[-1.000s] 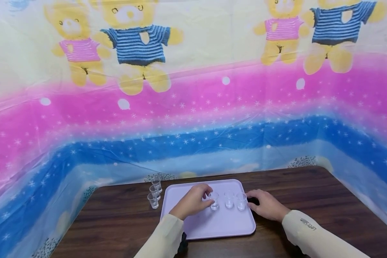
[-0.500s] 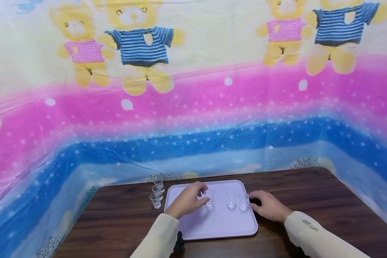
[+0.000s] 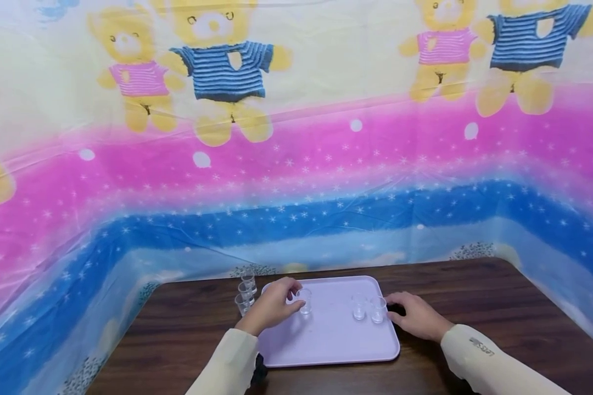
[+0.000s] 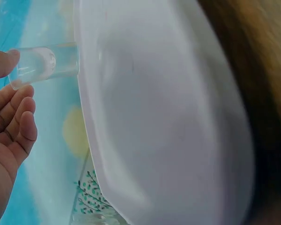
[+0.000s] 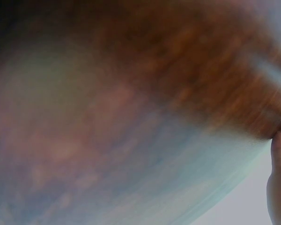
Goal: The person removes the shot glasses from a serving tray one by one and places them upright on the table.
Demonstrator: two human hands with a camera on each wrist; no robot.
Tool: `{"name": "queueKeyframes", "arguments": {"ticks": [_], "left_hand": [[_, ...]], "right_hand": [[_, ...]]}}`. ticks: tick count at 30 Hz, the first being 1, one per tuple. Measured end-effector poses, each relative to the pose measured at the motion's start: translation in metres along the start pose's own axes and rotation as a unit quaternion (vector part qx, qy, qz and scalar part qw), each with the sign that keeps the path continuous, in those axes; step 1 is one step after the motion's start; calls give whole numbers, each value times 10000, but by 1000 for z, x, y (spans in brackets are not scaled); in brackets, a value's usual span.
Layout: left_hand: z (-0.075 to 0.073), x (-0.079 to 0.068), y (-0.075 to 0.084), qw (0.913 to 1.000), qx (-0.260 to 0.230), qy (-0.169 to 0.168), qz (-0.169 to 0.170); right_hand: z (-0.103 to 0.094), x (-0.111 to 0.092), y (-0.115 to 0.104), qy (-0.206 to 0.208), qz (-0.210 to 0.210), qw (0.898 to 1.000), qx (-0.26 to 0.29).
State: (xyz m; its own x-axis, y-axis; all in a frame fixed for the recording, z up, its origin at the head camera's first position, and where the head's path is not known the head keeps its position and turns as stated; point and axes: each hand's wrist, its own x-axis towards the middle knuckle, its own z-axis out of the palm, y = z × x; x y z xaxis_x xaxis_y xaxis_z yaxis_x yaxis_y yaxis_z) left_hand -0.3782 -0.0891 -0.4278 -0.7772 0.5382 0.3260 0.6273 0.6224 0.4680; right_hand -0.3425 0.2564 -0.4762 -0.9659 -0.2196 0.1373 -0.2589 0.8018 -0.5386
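On the lilac tray (image 3: 336, 343), toward its left side, stands a small clear plastic cup (image 3: 305, 303). My left hand (image 3: 272, 307) pinches it near the rim between thumb and fingers. In the left wrist view the cup (image 4: 49, 64) is see-through, with its base at the tray surface. Two more clear cups, a left one (image 3: 359, 308) and a right one (image 3: 378, 311), stand side by side near the tray's right edge. My right hand (image 3: 417, 316) is beside that edge, fingers loosely bent close to the right cup; whether they touch the rim is unclear.
A row of three clear cups (image 3: 245, 291) stands on the dark wooden table (image 3: 183, 329) left of the tray, partly behind my left hand. A printed cloth (image 3: 296, 236) with bears hangs behind the table. The right wrist view is mostly blurred.
My left hand has moved the cup leftward across the tray, away from the other two. My right hand stays beside the tray's right edge. The head view has shifted slightly.
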Motion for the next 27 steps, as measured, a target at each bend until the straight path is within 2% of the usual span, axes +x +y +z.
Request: {"name": "queueKeyframes", "arguments": {"ticks": [6,11,18,25,27], "left_hand": [[-4,-7,-6,9999,82,114,36],[-12,-17,-14,9997,102,227,78],[-29,-34,-28,9983,154,444,-349],[-44,-50,-41,9966,-51,736,-368],[-48,-57,-46,9955,-56,823,-463]], "right_hand": [[0,-1,2,1,-45,10000,-8],[0,0,0,8,-7,10000,11],[-1,1,0,-17,-12,10000,19],[-1,1,0,-7,16,10000,-17],[0,1,-1,-24,17,10000,-12]]}}
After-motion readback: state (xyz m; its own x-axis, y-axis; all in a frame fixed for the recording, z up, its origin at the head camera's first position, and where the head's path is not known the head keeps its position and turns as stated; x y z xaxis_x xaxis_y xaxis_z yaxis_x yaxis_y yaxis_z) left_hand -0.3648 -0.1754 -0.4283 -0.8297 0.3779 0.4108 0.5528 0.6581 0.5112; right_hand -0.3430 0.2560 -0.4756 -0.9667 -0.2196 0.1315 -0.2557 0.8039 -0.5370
